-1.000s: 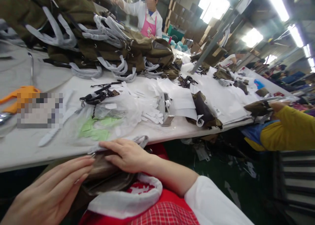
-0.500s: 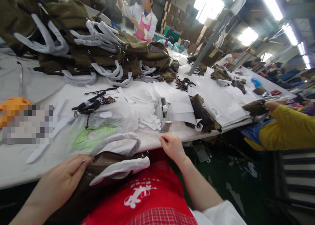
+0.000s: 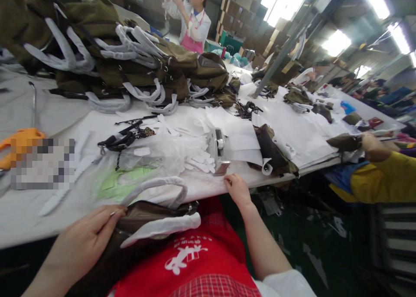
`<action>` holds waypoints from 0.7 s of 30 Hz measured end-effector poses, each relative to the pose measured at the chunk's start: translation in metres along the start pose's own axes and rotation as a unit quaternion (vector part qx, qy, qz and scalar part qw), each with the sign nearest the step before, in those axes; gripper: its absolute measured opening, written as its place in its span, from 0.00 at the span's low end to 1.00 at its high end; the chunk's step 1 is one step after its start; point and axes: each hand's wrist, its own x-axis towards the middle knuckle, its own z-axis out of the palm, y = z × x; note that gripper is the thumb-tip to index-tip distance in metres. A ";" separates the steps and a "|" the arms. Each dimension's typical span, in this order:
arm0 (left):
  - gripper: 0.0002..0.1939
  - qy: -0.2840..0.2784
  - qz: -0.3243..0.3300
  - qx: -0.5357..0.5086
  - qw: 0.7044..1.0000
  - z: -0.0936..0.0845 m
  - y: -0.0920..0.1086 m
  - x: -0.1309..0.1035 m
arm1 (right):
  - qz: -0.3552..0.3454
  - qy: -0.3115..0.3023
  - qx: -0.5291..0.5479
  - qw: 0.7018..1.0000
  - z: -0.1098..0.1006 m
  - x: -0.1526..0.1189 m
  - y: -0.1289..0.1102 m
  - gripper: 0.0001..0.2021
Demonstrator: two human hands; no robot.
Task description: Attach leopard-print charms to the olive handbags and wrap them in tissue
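My left hand [image 3: 86, 236] is closed on the zip-side edge of a dark brown handbag [image 3: 138, 217], which leans between my body and the table edge. A ring shows on one finger. The bag's two handles [image 3: 164, 226] are wrapped in white covering; one arches up over the table, the other lies toward my apron. My right hand [image 3: 238, 190] is at the table edge, thumb and fingers pinched together. What they hold, if anything, cannot be made out. Just beyond it stands a grey tape dispenser [image 3: 216, 147].
Olive bags [image 3: 136, 78] with wrapped handles are piled at the back left. Clear plastic bags [image 3: 169, 151], black straps [image 3: 125, 136] and an orange-handled tool [image 3: 22, 143] lie on the table. Another bag [image 3: 273, 151] is right of the dispenser. A co-worker's yellow sleeve [image 3: 386, 177] is at right.
My right hand has moved slightly right and up along the table edge, closer to the tape dispenser. My left hand keeps its hold on the handbag. The view has shifted a little.
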 end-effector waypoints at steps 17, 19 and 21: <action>0.17 -0.094 -0.021 -0.018 0.995 -0.003 -0.005 0.008 | 0.099 0.204 0.273 0.935 -0.024 0.003 0.039 0.26; 0.19 -0.097 -0.024 -0.022 0.995 -0.003 -0.004 0.007 | 0.090 0.236 0.215 0.943 -0.039 -0.001 0.043 0.26; 0.20 -0.098 -0.023 -0.026 0.995 -0.003 -0.004 0.006 | 0.074 0.280 0.162 0.943 -0.056 -0.008 0.043 0.25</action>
